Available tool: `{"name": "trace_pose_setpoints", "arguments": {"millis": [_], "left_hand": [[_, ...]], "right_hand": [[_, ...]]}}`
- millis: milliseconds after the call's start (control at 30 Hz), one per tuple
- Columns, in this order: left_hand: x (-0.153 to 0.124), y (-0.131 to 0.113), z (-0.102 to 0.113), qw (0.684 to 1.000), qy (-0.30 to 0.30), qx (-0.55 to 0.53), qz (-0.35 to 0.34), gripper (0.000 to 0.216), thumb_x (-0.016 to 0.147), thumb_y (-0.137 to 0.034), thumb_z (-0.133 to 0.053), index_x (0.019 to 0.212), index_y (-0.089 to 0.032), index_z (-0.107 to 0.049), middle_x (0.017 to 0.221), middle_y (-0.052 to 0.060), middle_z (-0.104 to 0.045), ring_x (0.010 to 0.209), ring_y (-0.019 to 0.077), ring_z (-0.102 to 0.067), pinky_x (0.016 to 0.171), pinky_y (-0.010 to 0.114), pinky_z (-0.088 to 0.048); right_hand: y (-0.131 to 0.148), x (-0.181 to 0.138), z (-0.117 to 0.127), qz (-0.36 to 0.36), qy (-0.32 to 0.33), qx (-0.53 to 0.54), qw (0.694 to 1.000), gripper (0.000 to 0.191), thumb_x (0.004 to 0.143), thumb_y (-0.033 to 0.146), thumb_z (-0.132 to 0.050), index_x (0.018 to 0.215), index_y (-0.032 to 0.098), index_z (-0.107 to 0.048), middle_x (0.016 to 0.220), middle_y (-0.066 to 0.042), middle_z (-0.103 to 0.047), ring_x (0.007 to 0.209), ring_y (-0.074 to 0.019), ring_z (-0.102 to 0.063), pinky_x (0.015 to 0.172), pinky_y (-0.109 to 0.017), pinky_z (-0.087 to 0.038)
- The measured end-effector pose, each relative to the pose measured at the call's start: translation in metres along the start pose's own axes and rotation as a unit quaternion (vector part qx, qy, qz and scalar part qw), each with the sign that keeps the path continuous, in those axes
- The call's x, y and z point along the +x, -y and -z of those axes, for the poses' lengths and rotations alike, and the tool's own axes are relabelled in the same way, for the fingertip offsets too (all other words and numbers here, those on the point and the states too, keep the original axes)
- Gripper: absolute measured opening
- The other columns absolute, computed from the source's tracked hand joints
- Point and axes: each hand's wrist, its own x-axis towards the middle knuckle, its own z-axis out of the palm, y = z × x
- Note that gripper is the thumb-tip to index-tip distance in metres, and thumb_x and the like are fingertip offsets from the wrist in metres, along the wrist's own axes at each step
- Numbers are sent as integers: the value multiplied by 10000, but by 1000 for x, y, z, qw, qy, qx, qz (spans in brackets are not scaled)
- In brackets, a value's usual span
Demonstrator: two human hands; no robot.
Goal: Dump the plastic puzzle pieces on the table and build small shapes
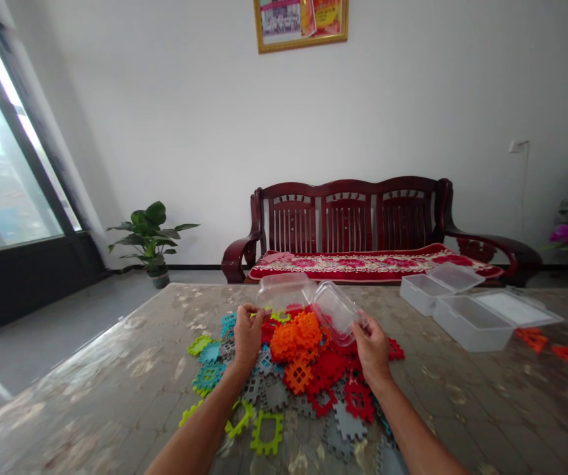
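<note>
My left hand (250, 333) is closed on the near-left edge of a clear plastic container (286, 290), which is tilted over the far side of the pile. Between the fingers and thumb of my right hand (371, 343) is the edge of a clear plastic lid (334, 310), held at a slant. Below and between both hands lies a heap of interlocking plastic pieces. Orange pieces (296, 336) are stacked on top, red pieces (326, 369) lie to the right, and grey pieces (274, 394) sit nearer me. Blue pieces (209, 376) and lime-green pieces (267, 432) spread to the left and front.
Two translucent boxes with open lids, one nearer (472, 330) and one farther (425, 293), stand at the right. Loose orange pieces (532, 338) lie beside them. A patterned cloth covers the table (130, 369). Behind are a wooden bench (346, 218) and a potted plant (152, 237).
</note>
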Motion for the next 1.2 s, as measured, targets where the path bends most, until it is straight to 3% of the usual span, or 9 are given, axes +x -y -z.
{"name": "trace_pose_setpoints", "arguments": {"millis": [133, 233, 333, 467, 600, 667, 900, 1200], "left_hand": [[4, -16, -1, 999, 5, -39, 21, 364, 716, -425, -679, 837, -231, -396, 718, -84, -555, 756, 157, -726, 739, 294, -589], [-1, -28, -2, 995, 50, -53, 74, 405, 698, -439, -715, 832, -228, -396, 675, -75, -584, 687, 173, -729, 651, 285, -598], [-10, -39, -3, 983, 102, -50, 147, 415, 683, -403, -755, 826, -222, -410, 618, -47, -625, 590, 178, -712, 545, 261, -581], [-22, -47, -9, 959, 158, -42, 232, 370, 675, -300, -776, 816, -205, -447, 572, -15, -649, 502, 153, -673, 494, 238, -565], [-31, -48, -14, 939, 190, -46, 282, 308, 710, -280, -747, 856, -188, -493, 562, -17, -641, 538, 138, -680, 523, 208, -566], [-37, -46, -15, 932, 203, -50, 296, 318, 720, -292, -742, 908, -182, -512, 559, -26, -630, 545, 135, -679, 529, 204, -564], [-55, -37, -21, 923, 233, -50, 302, 371, 767, -345, -698, 1052, -183, -523, 625, -19, -649, 560, 123, -676, 558, 209, -563], [-59, -41, -20, 927, 253, -10, 277, 371, 766, -412, -664, 1033, -189, -536, 663, -34, -606, 579, 118, -663, 595, 236, -564]], "right_hand": [[2, 6, 3, 30, -26, 9, 999, 510, 686, 458, -666, 1074, 128, -670, 750, -13, -673, 645, -170, -603, 645, -305, -517], [15, 13, 8, 87, -68, 15, 994, 466, 727, 463, -664, 1065, 143, -659, 869, -62, -705, 746, -195, -646, 722, -336, -539], [39, 17, 14, 193, -89, -13, 977, 325, 805, 417, -632, 1016, 172, -653, 979, -86, -705, 876, -213, -666, 840, -377, -535], [67, 11, 18, 370, 8, -103, 923, 143, 903, 265, -543, 985, 221, -652, 1006, -63, -701, 974, -198, -655, 934, -390, -515], [70, 1, 26, 467, 154, -189, 850, 233, 934, 158, -464, 1024, 253, -657, 1047, -46, -724, 1039, -184, -654, 1040, -443, -474], [65, -2, 34, 472, 208, -221, 828, 268, 936, 145, -443, 1030, 259, -665, 1066, -40, -727, 1088, -193, -643, 1085, -493, -436], [54, -16, 61, 430, 310, -268, 804, 329, 888, 118, -443, 1089, 258, -663, 1174, -61, -692, 1202, -222, -583, 1119, -555, -381], [53, -25, 71, 411, 368, -266, 790, 398, 802, 46, -435, 1096, 244, -616, 1236, -55, -655, 1232, -211, -547, 1170, -568, -276]]}}
